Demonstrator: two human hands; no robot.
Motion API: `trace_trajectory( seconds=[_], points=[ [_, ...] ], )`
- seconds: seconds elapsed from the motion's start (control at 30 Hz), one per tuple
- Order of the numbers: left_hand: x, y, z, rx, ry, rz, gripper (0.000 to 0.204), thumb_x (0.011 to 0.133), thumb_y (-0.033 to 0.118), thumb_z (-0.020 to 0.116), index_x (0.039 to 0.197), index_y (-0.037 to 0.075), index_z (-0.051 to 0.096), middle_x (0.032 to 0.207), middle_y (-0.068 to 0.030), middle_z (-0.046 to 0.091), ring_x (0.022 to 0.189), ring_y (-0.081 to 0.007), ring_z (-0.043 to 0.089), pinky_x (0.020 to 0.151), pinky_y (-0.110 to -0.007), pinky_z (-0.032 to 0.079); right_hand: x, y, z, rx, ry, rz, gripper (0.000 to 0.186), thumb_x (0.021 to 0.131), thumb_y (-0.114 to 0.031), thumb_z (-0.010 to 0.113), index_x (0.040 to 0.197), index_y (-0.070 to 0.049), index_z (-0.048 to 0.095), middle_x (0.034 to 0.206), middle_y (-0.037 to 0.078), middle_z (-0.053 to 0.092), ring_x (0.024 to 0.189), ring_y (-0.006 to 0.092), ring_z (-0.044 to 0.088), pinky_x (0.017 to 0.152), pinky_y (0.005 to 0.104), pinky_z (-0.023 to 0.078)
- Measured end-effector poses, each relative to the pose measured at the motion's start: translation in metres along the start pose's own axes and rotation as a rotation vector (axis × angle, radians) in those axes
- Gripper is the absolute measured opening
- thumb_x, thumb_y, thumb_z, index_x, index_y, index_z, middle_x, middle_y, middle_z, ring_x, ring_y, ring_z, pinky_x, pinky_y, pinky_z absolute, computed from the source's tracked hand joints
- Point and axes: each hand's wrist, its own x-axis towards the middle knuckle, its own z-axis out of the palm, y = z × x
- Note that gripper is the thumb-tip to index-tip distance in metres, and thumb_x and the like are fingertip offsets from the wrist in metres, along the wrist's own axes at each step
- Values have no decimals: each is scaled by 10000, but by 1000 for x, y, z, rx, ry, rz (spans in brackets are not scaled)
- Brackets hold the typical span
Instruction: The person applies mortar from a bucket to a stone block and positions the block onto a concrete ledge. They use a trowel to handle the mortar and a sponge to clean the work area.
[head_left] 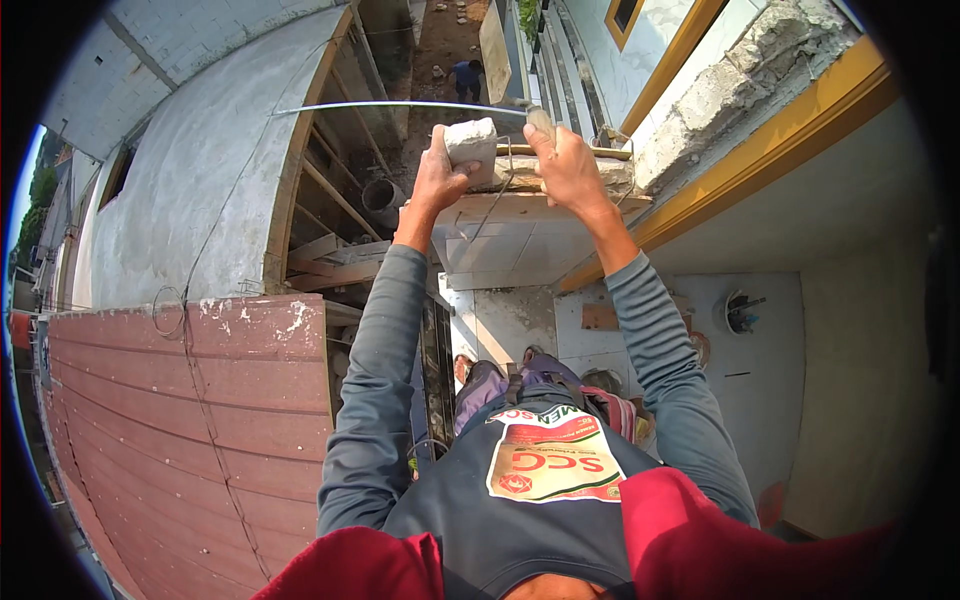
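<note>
Left hand (437, 178) wrapped around a rough grey block of stone or concrete (471, 142), holding it up against the top of a low grey masonry ledge (560, 175). Right hand (566, 165) closed on a pale rounded tool handle (540, 121), probably a trowel, though the blade is hidden behind the hand. A thin metal rod (390, 106) runs level from the left to just above both hands. Below, pale tiled wall (510, 245); left, a dark red slatted panel (190, 420). Another person in blue (466, 76) stands well away on the dirt lane beyond.
</note>
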Motion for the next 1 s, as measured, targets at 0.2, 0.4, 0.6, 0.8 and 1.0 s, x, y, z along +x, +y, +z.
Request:
trace_trajectory(
  seconds=[0.2,0.4,0.6,0.8,1.0],
  points=[
    [-1,0,8,24,-33,-22,506,805,-9,774,1181,32,438,1126,-211,689,1095,-358,675,926,-394,508,-7,-3,6,220,237,-175,496,1033,-469,522,898,8,543,590,26,509,429,119,532,351,282,443],
    [-6,2,3,34,-27,-54,505,804,-5,775,1180,36,440,1114,-215,695,1110,-367,673,928,-401,507,-16,-29,0,456,114,16,470,1033,-439,531,862,-1,522,583,31,498,418,125,522,334,307,433],
    [0,1,-2,29,-14,-21,507,800,3,779,1179,33,443,1138,-222,695,1138,-375,665,934,-410,505,-8,-12,-1,194,-178,159,458,1033,-455,527,866,-28,521,604,18,502,437,96,496,357,279,445],
    [-2,9,7,30,-37,-41,505,799,10,784,1172,25,443,1143,-218,693,1136,-373,664,934,-419,505,-12,-1,7,207,14,51,450,1025,-453,541,895,-22,536,614,6,493,430,93,490,341,279,428],
    [-6,5,1,16,-25,-52,506,798,17,787,1174,29,448,1142,-212,687,1103,-364,669,933,-415,504,-28,-40,2,398,-5,48,472,1040,-465,521,908,-12,534,602,13,497,424,97,501,357,280,437]
  ],
)
